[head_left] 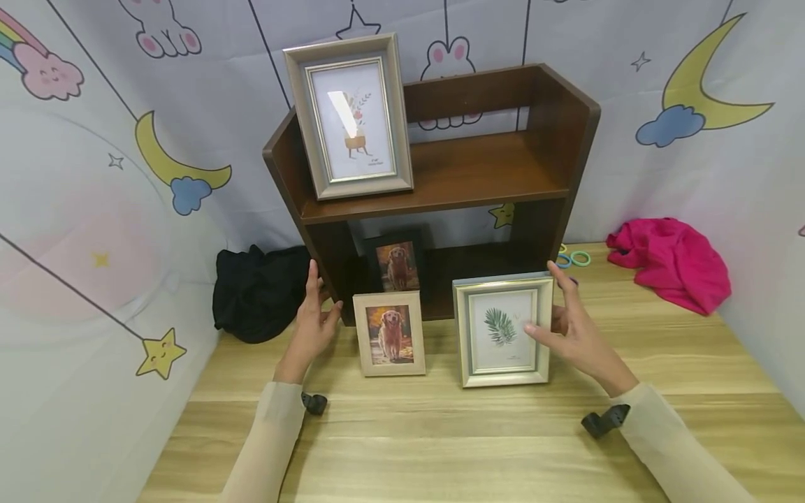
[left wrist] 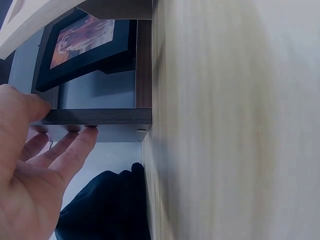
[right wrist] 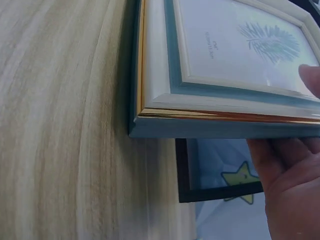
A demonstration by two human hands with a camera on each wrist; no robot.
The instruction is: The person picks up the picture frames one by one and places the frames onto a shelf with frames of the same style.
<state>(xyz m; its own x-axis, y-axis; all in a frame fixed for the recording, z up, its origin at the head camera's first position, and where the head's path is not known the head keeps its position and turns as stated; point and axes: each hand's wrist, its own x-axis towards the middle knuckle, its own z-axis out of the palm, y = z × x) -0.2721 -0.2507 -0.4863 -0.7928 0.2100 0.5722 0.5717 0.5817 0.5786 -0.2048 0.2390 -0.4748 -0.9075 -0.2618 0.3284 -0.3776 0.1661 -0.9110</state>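
A dark brown two-tier shelf stands against the back. My left hand pinches the front edge of its left side panel; in the left wrist view the thumb lies inside and the fingers outside. My right hand holds a silver-gold picture frame with a green leaf print, thumb on the front, fingers behind. That frame is upright on the table before the shelf's right half. Left of it stands a pale wooden frame with a dog picture. A black dog-picture frame leans inside the lower tier.
On the upper tier, at its left, stands a larger champagne frame with a plant print. Black cloth lies left of the shelf, pink cloth to its right. Several coloured rings lie by the shelf's right side. A printed curtain hangs behind.
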